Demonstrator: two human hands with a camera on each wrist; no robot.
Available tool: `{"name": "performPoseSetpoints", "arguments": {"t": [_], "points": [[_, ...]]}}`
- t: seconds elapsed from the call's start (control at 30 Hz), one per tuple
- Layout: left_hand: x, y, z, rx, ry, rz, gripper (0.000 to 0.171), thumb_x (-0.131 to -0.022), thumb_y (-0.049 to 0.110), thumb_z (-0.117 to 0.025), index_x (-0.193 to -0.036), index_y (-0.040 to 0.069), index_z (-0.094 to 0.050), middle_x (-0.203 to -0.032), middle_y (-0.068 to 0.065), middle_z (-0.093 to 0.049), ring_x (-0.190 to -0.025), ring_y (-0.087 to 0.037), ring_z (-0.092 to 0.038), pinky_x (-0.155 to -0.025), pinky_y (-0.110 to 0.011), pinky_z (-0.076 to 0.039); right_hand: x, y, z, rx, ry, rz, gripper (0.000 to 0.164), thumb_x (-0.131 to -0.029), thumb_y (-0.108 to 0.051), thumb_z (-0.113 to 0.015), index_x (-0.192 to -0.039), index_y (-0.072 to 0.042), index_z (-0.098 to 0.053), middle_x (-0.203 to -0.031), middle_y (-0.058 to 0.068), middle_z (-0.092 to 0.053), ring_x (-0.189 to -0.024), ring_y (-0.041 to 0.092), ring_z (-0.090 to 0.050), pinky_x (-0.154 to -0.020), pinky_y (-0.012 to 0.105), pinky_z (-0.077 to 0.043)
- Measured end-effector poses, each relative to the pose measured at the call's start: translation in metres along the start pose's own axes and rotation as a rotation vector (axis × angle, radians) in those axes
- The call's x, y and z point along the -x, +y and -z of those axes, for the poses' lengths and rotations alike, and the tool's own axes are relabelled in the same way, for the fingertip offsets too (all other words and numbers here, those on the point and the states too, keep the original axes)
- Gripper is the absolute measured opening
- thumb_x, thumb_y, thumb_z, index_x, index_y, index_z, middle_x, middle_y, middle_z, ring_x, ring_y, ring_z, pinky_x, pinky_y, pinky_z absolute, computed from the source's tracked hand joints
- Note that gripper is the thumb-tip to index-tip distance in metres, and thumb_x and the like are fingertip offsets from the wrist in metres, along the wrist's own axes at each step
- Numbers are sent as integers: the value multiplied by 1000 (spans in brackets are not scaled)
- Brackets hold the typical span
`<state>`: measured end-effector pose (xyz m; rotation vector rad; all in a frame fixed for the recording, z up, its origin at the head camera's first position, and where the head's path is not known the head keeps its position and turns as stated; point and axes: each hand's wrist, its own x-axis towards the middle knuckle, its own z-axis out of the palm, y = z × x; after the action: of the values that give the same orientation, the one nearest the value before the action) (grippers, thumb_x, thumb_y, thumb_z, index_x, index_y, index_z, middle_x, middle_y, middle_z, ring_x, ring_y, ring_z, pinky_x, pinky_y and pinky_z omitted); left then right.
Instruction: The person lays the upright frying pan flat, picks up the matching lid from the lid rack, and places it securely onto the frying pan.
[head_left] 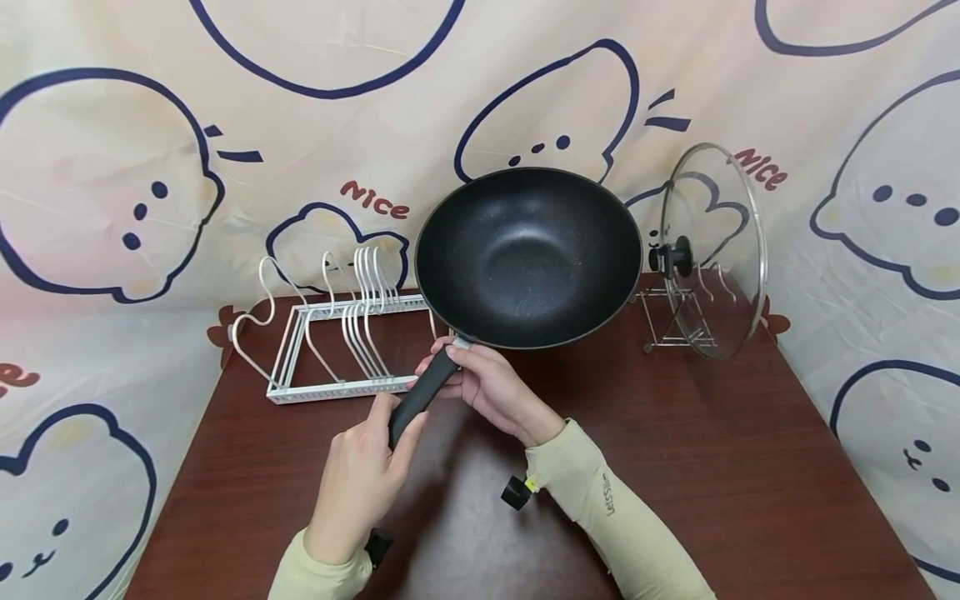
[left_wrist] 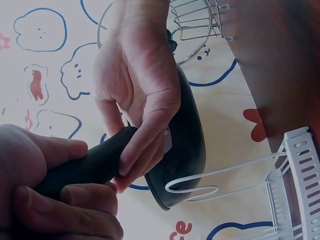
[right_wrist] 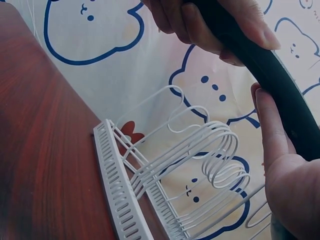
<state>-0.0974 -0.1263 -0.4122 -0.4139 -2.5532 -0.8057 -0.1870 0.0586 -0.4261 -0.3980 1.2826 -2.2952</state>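
A black wok [head_left: 525,258] is held up above the table, its inside facing me and its black handle [head_left: 423,392] slanting down to the left. My left hand [head_left: 360,475] grips the lower end of that handle. Higher up, close to the wok's rim, my right hand [head_left: 498,392] holds the handle with the thumb laid along it. In the left wrist view the left fingers [left_wrist: 80,210] curl round the grip, and the wok's dark outer side [left_wrist: 190,135] shows behind the right hand. The right wrist view has the handle [right_wrist: 270,75] running between both hands.
To the left stands a white rack [head_left: 341,389] with several looped wire dividers. A glass lid [head_left: 759,250] with a black knob leans upright in a small wire stand [head_left: 678,340] at the right. Behind the brown table [head_left: 675,483] hangs a cartoon-printed cloth [head_left: 360,150].
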Motion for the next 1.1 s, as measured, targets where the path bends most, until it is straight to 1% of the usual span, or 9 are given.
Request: {"name": "performPoseSetpoints", "arguments": {"t": [0.27, 0.37, 0.53, 0.67, 0.77, 0.9, 1.03, 1.1], "points": [[2, 0, -3, 0, -24, 17, 24, -95, 20, -76, -101, 6, -58, -58, 9, -45, -48, -5, -43, -46, -25, -34, 1, 4, 4, -24, 15, -3, 19, -109, -12, -39, -123, -3, -49, -103, 4, -71, -99, 17, -76, -94, 34, -57], [2, 0, -7, 3, -29, 19, 24, -95, 20, -76, -101, 6, -58, -58, 9, -45, -48, -5, -42, -46, -24, -33, 1, 5, 7, -24, 15, 0, 20, -108, -13, -39, -123, -3, -49, -103, 4, -72, -99, 18, -76, -94, 34, -57], [2, 2, -15, 5, -36, 11, 25, -95, 20, -75, -100, 4, -57, -58, 9, -44, -47, -5, -40, -45, -23, -32, 3, 8, 14, -40, 9, 11, 18, -109, -11, -38, -121, -3, -49, -103, 6, -70, -101, 23, -76, -96, 37, -57], [4, 4, -20, 6, -48, 11, 25, -96, 21, -75, -101, 4, -57, -58, 8, -44, -46, -4, -39, -45, -22, -32, 6, 10, 20, -27, 20, 9, 18, -110, -11, -38, -121, -3, -49, -104, 7, -69, -100, 20, -75, -93, 34, -58], [5, 4, -23, 9, -50, 12, 25, -96, 21, -75, -101, 4, -58, -58, 8, -45, -46, -5, -40, -45, -22, -32, 8, 10, 22, -18, 26, 5, 18, -110, -12, -39, -121, -3, -49, -105, 7, -68, -99, 17, -73, -92, 33, -58], [6, 3, -29, 4, -46, 8, 26, -95, 22, -76, -101, 4, -58, -58, 9, -45, -46, -6, -42, -45, -23, -33, 10, 12, 26, -29, 23, 2, 17, -110, -11, -39, -121, -3, -49, -106, 8, -67, -102, 21, -74, -95, 35, -57], [8, 1, -33, -6, -43, 2, 26, -95, 23, -76, -100, 4, -58, -58, 9, -45, -46, -7, -42, -46, -23, -33, 11, 14, 30, -31, 32, -8, 17, -110, -11, -40, -120, -3, -50, -107, 8, -67, -102, 20, -74, -95, 35, -57], [8, 1, -35, -6, -36, -5, 26, -95, 23, -76, -100, 4, -58, -58, 9, -46, -46, -8, -43, -46, -24, -33, 12, 15, 32, -28, 28, -10, 18, -110, -12, -40, -121, -2, -50, -108, 8, -68, -103, 20, -73, -95, 35, -57]]}}
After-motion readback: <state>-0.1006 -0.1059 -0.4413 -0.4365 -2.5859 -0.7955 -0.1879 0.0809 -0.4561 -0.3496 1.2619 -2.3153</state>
